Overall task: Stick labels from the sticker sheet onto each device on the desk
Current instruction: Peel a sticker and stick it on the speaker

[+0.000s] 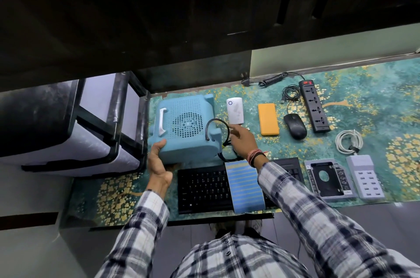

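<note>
Left hand (159, 164) grips the blue box's (185, 127) near-left corner; right hand's (241, 141) grip holds its black cable (216, 127).

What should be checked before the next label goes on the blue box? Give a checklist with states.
1. Blue box steadied: ok, left hand grips its near left corner.
2. Right hand free for peeling: cannot tell, its fingers are at the black cable by the box's right side; grip unclear.
3. Sticker sheet in reach: ok, it lies on the keyboard under the right forearm.
4. Label already on the box: cannot tell, none visible on the faces shown.
5. Flat spot for a label: not ok on top, mostly perforated grille; the near side looks plain.
6. Other devices laid out: ok, white adapter, orange power bank, mouse.
</note>
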